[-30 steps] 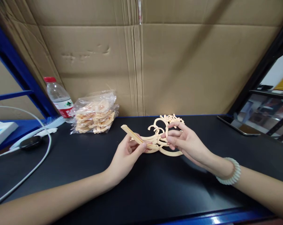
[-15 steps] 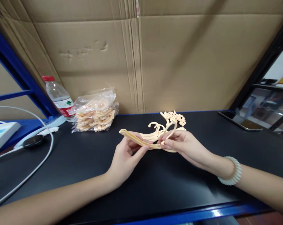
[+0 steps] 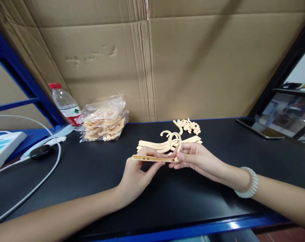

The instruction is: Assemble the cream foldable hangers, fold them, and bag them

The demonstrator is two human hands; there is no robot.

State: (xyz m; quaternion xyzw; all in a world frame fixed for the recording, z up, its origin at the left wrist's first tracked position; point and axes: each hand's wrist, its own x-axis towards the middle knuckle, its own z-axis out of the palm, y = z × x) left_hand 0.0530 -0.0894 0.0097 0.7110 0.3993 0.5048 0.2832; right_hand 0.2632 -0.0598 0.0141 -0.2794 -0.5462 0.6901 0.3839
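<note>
My left hand (image 3: pixel 136 178) is closed on a cream plastic hanger arm (image 3: pixel 155 159), held nearly level with its narrow edge towards me. At the arm's right end, my right hand (image 3: pixel 199 158) pinches the base of a curved hanger hook (image 3: pixel 180 144), which stands up from the joint. Fingers hide part of where the two pieces meet. Just behind my hands, several cream hangers (image 3: pixel 152 145) lie stacked on the black table (image 3: pixel 152 205), their hooks pointing away. Beyond them is a heap of small cream hook pieces (image 3: pixel 191 126).
Clear plastic bags of cream parts (image 3: pixel 103 119) stand at the back left beside a red-capped bottle (image 3: pixel 66 106). A white cable (image 3: pixel 58 161) loops over the left side. A dark phone-like slab (image 3: pixel 260 128) lies at the back right. Cardboard (image 3: pixel 205 67) closes off the back.
The hanger arm has tipped from slanting up at its left end to nearly level, edge on. The hook has turned more upright and shifted slightly left. Both hands keep their hold.
</note>
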